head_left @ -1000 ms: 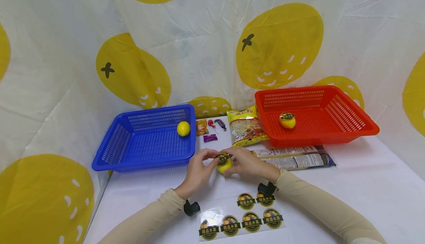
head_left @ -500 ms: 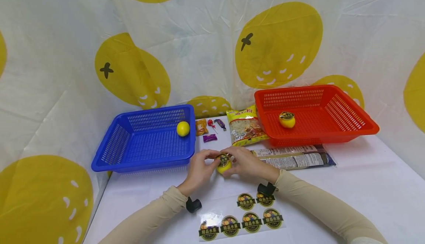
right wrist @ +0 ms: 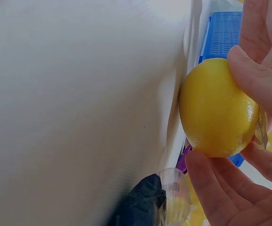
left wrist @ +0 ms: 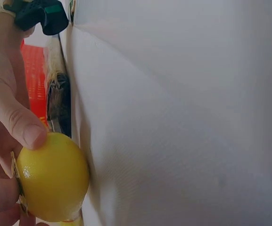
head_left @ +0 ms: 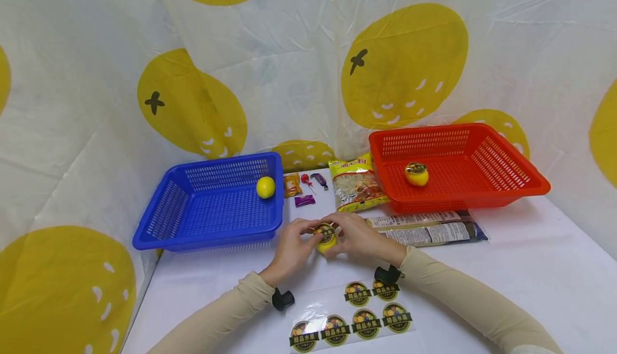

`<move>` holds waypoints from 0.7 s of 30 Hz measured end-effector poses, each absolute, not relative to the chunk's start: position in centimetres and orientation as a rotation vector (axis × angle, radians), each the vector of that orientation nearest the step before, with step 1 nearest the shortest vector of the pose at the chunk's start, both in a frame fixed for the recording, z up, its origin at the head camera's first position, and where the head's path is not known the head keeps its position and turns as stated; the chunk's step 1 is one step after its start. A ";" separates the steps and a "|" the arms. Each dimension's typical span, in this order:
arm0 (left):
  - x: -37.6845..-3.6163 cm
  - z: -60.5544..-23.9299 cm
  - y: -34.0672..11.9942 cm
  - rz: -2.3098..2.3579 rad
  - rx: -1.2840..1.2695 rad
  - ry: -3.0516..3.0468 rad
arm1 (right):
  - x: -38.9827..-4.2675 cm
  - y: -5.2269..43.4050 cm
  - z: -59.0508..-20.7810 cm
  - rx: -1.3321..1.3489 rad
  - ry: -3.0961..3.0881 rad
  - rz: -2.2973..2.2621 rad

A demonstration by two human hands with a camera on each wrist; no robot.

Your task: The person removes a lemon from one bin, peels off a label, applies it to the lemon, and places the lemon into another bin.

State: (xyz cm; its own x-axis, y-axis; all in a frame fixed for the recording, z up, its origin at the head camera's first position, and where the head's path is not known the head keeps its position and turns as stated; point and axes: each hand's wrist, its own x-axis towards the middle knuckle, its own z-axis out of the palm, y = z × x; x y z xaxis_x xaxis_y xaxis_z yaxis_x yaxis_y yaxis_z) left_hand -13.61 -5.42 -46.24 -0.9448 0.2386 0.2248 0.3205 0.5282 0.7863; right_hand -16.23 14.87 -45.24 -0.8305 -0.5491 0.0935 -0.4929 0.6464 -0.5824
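Observation:
A yellow lemon [head_left: 328,246] with a round black-and-gold fruit sticker [head_left: 325,232] on its top is held low over the white table between both hands. My left hand [head_left: 292,248] grips it from the left, its thumb at the sticker's edge. From the other side my right hand [head_left: 359,236] holds the lemon, the thumb on its near face. In the left wrist view, the right thumb [left wrist: 29,132] presses the lemon's [left wrist: 55,179] skin and the sticker [left wrist: 19,183] stands edge-on. The right wrist view shows fingers of both hands around the lemon [right wrist: 218,108].
A blue basket [head_left: 207,236] with one plain lemon [head_left: 265,187] stands left. In the red basket [head_left: 453,204] at right lies a stickered lemon [head_left: 417,176]. Several candies [head_left: 305,200], a pasta bag [head_left: 358,188] and a long packet [head_left: 429,233] lie behind. A sticker sheet [head_left: 352,327] lies in front.
My left hand and forearm have shifted slightly to the right, and the sticker on the held lemon has moved a little right with them. My right hand stays nearly still.

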 end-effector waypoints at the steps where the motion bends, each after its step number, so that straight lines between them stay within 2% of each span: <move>1: -13.5 -46.2 -5.4 -1.392 -0.490 -2.672 | -16.2 14.9 -45.2 -0.882 2.768 -0.940; 21: -13.0 -46.7 -5.0 -1.243 -0.480 -2.689 | -16.0 15.4 -45.4 -0.865 2.779 -0.943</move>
State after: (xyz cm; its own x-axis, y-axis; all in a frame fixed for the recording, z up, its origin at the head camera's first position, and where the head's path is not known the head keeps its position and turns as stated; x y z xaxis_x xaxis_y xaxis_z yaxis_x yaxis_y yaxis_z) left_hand -13.04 -5.02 -46.66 -0.9393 0.2270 0.2572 0.3430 0.6078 0.7161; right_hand -15.97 15.39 -45.37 -0.8371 -0.5379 0.0995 -0.4873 0.6507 -0.5824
